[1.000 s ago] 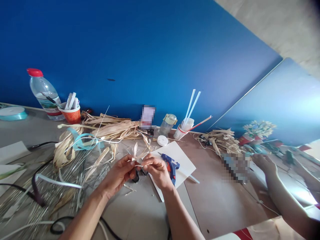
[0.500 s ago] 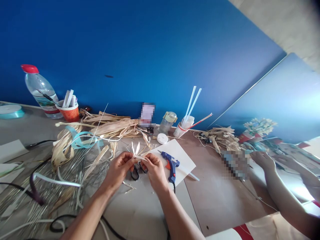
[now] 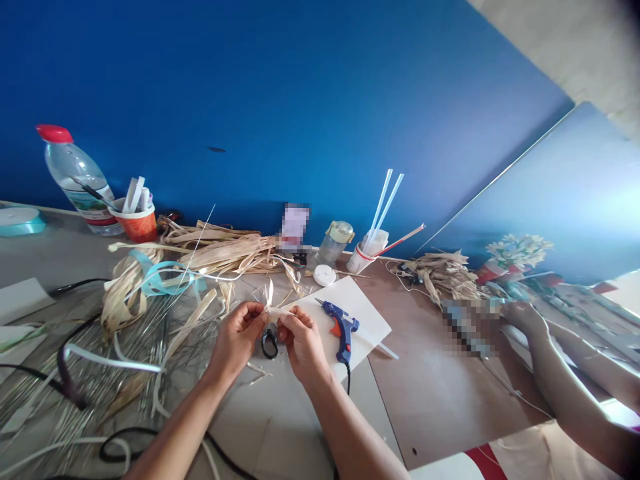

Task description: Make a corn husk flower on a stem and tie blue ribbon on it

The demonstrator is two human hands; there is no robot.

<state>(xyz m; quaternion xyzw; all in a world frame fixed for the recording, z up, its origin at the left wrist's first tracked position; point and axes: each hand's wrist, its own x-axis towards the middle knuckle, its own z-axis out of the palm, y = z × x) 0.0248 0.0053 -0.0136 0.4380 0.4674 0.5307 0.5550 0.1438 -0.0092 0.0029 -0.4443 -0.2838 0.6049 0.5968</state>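
My left hand and my right hand meet over the middle of the table, both with fingers pinched. Between them is a small pale piece of corn husk, one pointed tip standing up and one strip running toward the right fingertips. Just beneath my hands lie black-handled scissors, partly hidden. A blue glue gun with an orange trigger rests on a white sheet beside my right hand. Left of my hands are loose husk strips.
A bundle of dried husks lies along the blue partition. Thin wires and cords cover the left side. A red-capped bottle, an orange cup, a glass jar and a cup with glue sticks stand behind. A co-worker's arms reach in at right.
The husk piece has turned in my fingers: two upright tips showed before, one shows now. My right hand has shifted slightly left and covers more of the scissors.
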